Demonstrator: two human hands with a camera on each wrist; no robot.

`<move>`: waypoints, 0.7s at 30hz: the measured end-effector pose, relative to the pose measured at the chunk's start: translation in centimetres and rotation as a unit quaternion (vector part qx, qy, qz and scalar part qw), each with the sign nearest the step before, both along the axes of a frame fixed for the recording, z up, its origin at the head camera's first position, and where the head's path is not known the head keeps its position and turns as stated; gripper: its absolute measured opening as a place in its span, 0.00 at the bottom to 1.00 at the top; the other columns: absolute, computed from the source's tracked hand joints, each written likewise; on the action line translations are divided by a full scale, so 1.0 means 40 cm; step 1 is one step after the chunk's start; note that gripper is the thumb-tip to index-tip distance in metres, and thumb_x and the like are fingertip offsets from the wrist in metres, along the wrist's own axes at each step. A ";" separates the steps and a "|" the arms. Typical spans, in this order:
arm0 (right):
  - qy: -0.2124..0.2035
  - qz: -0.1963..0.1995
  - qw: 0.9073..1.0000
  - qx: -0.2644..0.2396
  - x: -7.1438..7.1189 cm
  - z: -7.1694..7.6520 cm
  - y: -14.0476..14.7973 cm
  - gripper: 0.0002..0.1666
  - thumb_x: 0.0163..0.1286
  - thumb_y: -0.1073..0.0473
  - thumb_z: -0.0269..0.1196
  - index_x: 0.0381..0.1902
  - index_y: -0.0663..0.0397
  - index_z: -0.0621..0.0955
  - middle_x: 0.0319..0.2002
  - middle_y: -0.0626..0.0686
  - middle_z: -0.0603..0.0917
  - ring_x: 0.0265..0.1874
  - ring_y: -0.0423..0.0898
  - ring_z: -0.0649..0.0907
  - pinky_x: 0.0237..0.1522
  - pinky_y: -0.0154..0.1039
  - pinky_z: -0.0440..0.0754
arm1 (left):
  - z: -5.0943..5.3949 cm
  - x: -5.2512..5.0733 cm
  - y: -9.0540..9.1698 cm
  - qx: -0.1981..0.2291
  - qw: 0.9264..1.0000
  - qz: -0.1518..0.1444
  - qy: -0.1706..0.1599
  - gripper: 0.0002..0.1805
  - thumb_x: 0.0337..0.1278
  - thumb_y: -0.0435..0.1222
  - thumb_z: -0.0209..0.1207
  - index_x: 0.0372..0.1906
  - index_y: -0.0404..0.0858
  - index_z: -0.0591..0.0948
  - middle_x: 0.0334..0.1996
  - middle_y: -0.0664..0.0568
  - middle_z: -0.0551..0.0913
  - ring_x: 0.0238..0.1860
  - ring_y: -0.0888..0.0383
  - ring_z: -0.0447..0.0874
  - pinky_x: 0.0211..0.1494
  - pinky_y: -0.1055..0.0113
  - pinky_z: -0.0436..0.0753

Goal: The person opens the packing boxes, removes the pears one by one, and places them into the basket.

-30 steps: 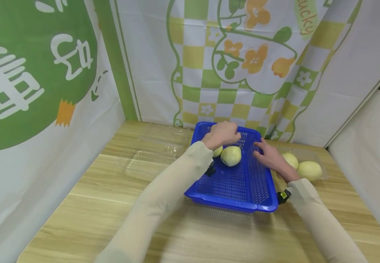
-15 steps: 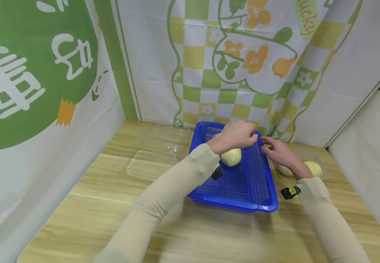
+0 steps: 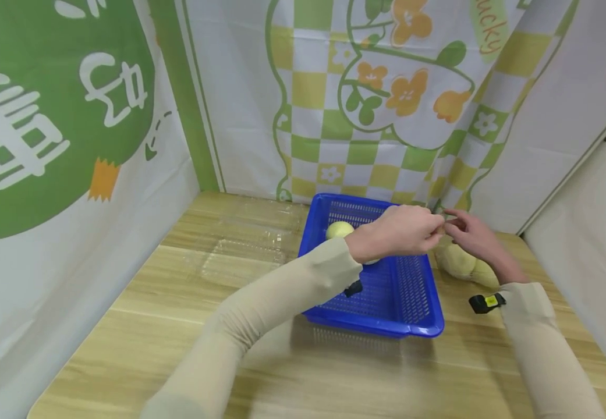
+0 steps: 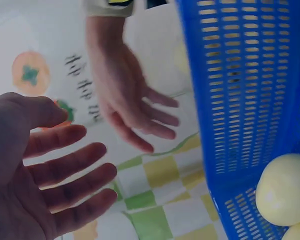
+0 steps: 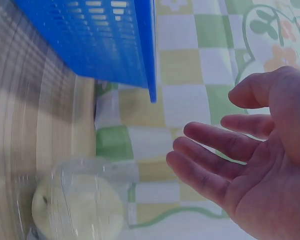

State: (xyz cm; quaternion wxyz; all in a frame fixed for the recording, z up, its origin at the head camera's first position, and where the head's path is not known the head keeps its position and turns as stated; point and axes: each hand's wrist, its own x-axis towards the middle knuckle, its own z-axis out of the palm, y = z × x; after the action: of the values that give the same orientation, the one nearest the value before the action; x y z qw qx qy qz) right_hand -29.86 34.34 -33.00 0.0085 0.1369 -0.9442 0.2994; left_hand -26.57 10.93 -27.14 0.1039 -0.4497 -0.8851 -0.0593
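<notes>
My left hand (image 3: 399, 231) is above the right rim of the blue basket (image 3: 376, 324); in the left wrist view that hand (image 4: 55, 170) has its fingers spread and holds nothing. Close to it on the right is my right hand (image 3: 472, 235), its fingers extended and empty in the right wrist view (image 5: 255, 150). In the basket lie pale yellow-green fruits, one (image 3: 340, 230) at the back left and another partly behind my left forearm. Right of the basket, below my right hand, more fruit (image 3: 457, 262) sits in a clear plastic container (image 5: 85, 167).
Clear plastic containers (image 3: 242, 259) lie on the wooden table (image 3: 140, 320) left of the basket. Printed curtains (image 3: 245, 116) hang behind and at both sides. Some clear ridged plastic (image 3: 355, 339) shows under the basket's front edge.
Both hands have moved right; my left hand went from over the fruit in the basket to beyond its right rim. The back-left fruit is now uncovered.
</notes>
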 end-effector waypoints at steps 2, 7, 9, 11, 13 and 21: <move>0.006 -0.005 1.000 0.002 0.001 -0.002 0.015 0.35 0.79 0.49 0.43 0.74 0.67 0.59 0.61 0.76 0.74 0.55 0.69 0.78 0.48 0.59 0.82 | -0.007 0.003 0.010 -0.018 1.000 -0.020 0.013 0.11 0.71 0.42 0.46 0.39 0.50 0.79 0.31 0.61 0.79 0.32 0.65 0.78 0.30 0.69 0.76; 0.014 -0.013 1.000 -0.001 0.004 -0.012 0.056 0.33 0.79 0.51 0.44 0.72 0.69 0.61 0.59 0.76 0.75 0.53 0.68 0.79 0.43 0.48 0.86 | -0.023 0.010 0.035 -0.053 0.996 -0.068 0.014 0.12 0.73 0.43 0.45 0.42 0.48 0.79 0.33 0.62 0.79 0.32 0.67 0.76 0.31 0.72 0.73; 0.010 -0.018 1.000 -0.001 0.005 -0.014 0.074 0.33 0.79 0.51 0.44 0.72 0.69 0.61 0.59 0.76 0.75 0.52 0.66 0.80 0.40 0.39 0.86 | -0.024 0.014 0.043 -0.059 0.995 -0.076 0.007 0.12 0.74 0.43 0.44 0.43 0.48 0.79 0.34 0.62 0.79 0.32 0.67 0.75 0.31 0.73 0.72; 0.010 -0.029 1.000 -0.001 0.007 -0.013 0.092 0.34 0.79 0.49 0.43 0.71 0.69 0.62 0.59 0.75 0.75 0.49 0.57 0.82 0.37 0.33 0.84 | -0.022 0.017 0.050 -0.062 0.995 -0.083 -0.004 0.12 0.74 0.44 0.45 0.43 0.48 0.79 0.35 0.62 0.80 0.32 0.67 0.75 0.32 0.74 0.71; 0.009 -0.037 0.999 -0.005 0.010 -0.010 0.106 0.34 0.79 0.48 0.43 0.71 0.69 0.63 0.59 0.76 0.75 0.44 0.42 0.83 0.36 0.30 0.83 | -0.019 0.019 0.058 -0.069 0.994 -0.085 -0.012 0.12 0.74 0.44 0.45 0.43 0.49 0.79 0.36 0.62 0.80 0.33 0.67 0.75 0.32 0.74 0.71; 0.019 -0.068 0.997 -0.020 0.018 -0.026 0.162 0.33 0.79 0.47 0.43 0.68 0.70 0.67 0.55 0.77 0.77 0.32 0.15 0.73 0.34 0.25 0.81 | -0.030 0.020 0.113 -0.104 0.990 -0.081 -0.046 0.10 0.74 0.45 0.45 0.43 0.52 0.77 0.39 0.64 0.80 0.36 0.68 0.76 0.33 0.73 0.72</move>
State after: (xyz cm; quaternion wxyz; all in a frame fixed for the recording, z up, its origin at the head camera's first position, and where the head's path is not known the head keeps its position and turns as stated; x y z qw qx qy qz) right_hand -29.15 40.80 -34.03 0.0500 0.0779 -0.9447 0.3145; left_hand -25.76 15.44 -28.35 0.0106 -0.5255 -0.8507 0.0046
